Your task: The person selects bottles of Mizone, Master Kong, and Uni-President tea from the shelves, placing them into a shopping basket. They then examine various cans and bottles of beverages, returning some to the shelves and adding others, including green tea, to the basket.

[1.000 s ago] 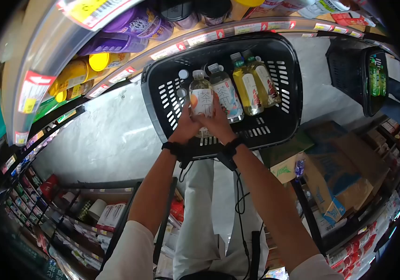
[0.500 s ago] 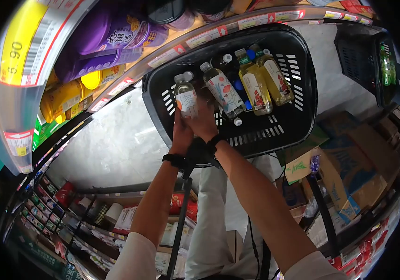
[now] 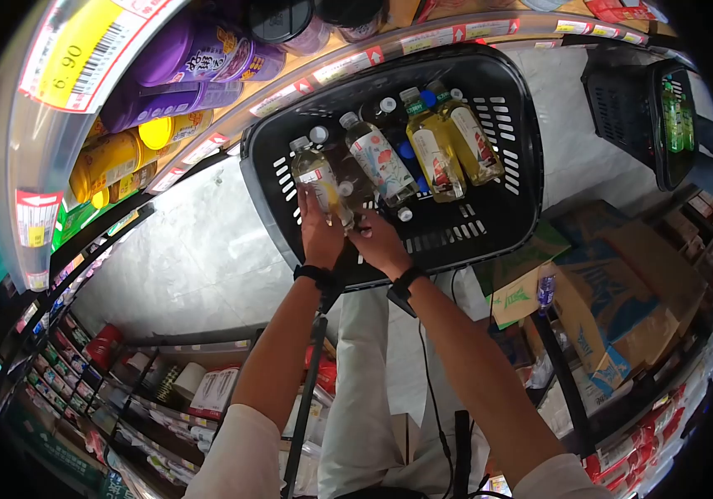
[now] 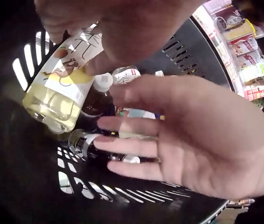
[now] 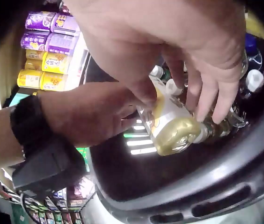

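Note:
The left hand (image 3: 321,234) grips a pale yellow bottle (image 3: 316,172) with a white label, at the left side of the black basket (image 3: 536,179). In the left wrist view the left hand (image 4: 118,32) covers part of this bottle (image 4: 52,103). The right hand (image 3: 380,243) is beside the bottle's base; its fingers look extended in the left wrist view, palm (image 4: 202,135) showing. In the right wrist view the right hand's (image 5: 178,51) thumb lies at the bottle's (image 5: 176,134) label. A floral-labelled bottle (image 3: 380,164) and yellow bottles (image 3: 437,158) lie to the right.
A shelf edge with price tags (image 3: 348,66) runs behind the basket, bearing purple tubs (image 3: 198,54) and yellow cans (image 3: 115,166). Another black basket (image 3: 618,108) stands at the upper right. Cardboard boxes (image 3: 614,291) are at the right. Dark-capped and white-capped bottles lie deeper in the basket.
The held bottle has moved left, away from the floral-labelled bottle. The right hand has shifted from the bottle's side to beside its base, and its fingers have spread.

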`<move>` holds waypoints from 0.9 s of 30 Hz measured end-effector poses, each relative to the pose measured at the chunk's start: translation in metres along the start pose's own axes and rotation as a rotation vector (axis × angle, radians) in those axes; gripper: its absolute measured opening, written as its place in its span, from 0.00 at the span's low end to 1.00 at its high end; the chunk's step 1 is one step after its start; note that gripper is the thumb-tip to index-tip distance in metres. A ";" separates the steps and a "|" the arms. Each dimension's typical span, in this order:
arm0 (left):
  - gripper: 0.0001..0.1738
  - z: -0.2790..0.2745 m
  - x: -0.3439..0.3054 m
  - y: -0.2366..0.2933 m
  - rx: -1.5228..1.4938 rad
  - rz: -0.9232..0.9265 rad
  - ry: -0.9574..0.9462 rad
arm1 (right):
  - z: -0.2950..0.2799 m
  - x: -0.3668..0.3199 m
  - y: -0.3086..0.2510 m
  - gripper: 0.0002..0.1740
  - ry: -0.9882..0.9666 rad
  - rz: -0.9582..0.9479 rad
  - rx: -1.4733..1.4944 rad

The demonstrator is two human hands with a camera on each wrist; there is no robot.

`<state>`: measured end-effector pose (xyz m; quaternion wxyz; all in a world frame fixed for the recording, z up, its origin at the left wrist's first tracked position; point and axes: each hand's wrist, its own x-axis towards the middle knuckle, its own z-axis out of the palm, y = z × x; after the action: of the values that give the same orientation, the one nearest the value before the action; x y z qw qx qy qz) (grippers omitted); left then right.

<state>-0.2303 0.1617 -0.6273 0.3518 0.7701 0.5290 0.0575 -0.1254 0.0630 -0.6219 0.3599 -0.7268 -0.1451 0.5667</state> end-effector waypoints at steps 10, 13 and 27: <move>0.33 -0.009 -0.025 0.008 -0.018 0.056 -0.108 | -0.105 -0.080 -0.011 0.18 0.055 -0.055 -0.043; 0.28 -0.015 -0.039 0.043 -0.162 -0.311 -0.309 | -0.134 -0.109 -0.022 0.17 0.081 -0.058 0.026; 0.18 -0.033 -0.119 0.293 -0.963 -0.369 -0.375 | -0.251 -0.225 -0.037 0.14 0.282 -0.109 0.220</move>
<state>-0.0703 0.0191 -0.3927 0.7569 0.4138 0.4973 0.0922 0.0443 -0.1403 -0.4099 0.4841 -0.7465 -0.0696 0.4512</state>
